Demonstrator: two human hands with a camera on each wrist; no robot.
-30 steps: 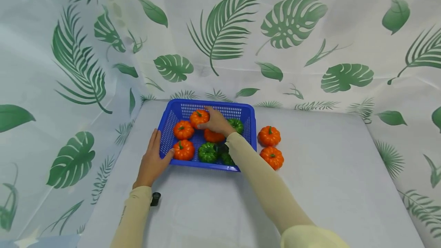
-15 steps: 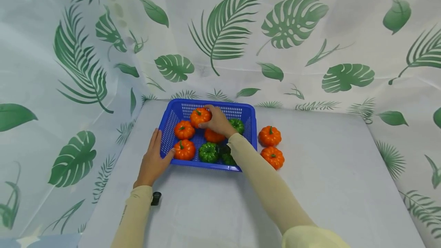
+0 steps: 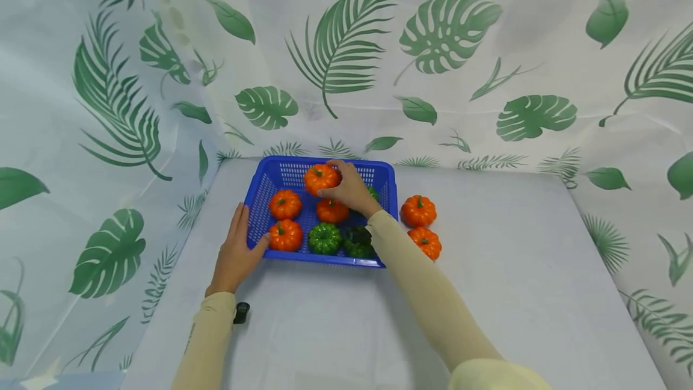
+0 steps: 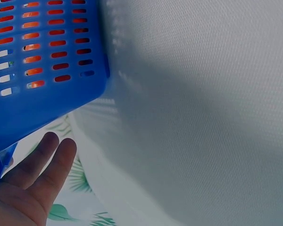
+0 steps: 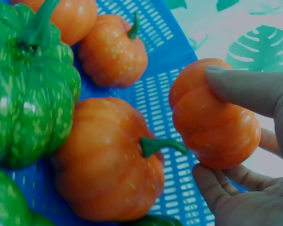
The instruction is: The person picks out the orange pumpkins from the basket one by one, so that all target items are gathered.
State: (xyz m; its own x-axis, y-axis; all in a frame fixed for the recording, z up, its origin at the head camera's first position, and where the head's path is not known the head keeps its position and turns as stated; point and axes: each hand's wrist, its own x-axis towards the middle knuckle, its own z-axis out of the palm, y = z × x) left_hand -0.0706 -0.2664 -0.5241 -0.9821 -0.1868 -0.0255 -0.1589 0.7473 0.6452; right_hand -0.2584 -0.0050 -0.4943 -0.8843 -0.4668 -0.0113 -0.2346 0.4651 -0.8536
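Right grip (image 3: 353, 188) pinches the pumpkin (image 3: 320, 180), left grip (image 3: 235, 257) straight-fingered at the basket (image 3: 319, 259)! Probably light, stiff, slick: take its sides.

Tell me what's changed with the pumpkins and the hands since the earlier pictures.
The right hand has lifted the orange pumpkin higher and shifted it slightly to the right in the head view. It already had that one in its grip; nothing was newly grasped or let go. The left hand stayed at the left of the blue basket, and the two orange pumpkins outside stayed put.
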